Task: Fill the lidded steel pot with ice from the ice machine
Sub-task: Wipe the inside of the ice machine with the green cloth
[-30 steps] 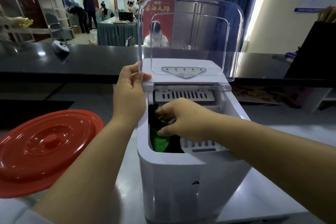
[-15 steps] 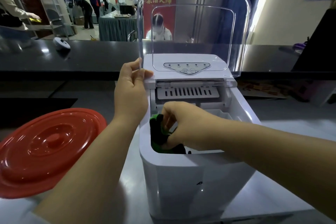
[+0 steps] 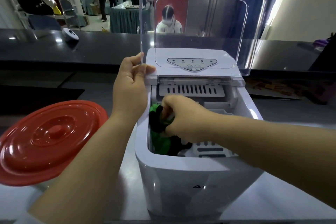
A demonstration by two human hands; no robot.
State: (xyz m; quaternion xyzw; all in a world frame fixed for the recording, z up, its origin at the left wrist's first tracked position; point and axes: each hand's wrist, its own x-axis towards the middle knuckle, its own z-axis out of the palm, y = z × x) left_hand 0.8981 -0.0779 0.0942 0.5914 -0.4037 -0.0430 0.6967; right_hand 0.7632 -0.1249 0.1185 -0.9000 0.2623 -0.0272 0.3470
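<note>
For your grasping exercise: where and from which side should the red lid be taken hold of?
Take the red lid by its raised centre knob, coming straight down from above: it lies flat, knob up, and nothing covers it. Fingers pinch the knob; the wide rim offers less purchase.

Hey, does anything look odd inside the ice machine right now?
Yes. The right hand grips green and black fabric in the ice machine's bin, where ice should be. No ice shows. The left hand holds the clear lid up.
</note>
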